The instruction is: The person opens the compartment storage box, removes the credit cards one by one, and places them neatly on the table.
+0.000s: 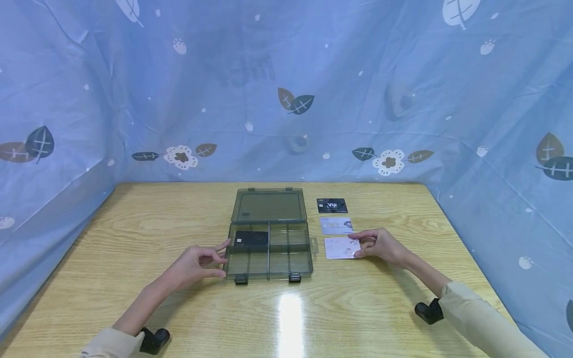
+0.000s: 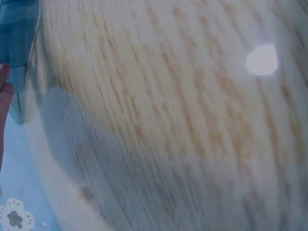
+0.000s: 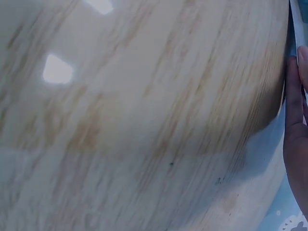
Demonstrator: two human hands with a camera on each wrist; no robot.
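Observation:
A dark translucent plastic box [image 1: 268, 263] with dividers lies with its lid [image 1: 270, 205] laid back, hinged at the far side. In its upper left compartment is a black card [image 1: 257, 239]. My left hand [image 1: 197, 266] touches the left side of the box with thumb and fingers spread along it; fingertips also rest on its edge in the left wrist view. To the right of the box, my right hand [image 1: 380, 246] grips a white printed card [image 1: 337, 247] by its right end, between thumb and fingers. The right wrist view shows only part of that hand.
Above the white card lie a silver VIP card [image 1: 333, 225] and a black VIP card [image 1: 332, 206], in a column. Two black latches [image 1: 294, 277] stick out from the box's front. Blue printed cloth [image 1: 268, 99] surrounds the wooden table [image 1: 156, 209] at the back and sides.

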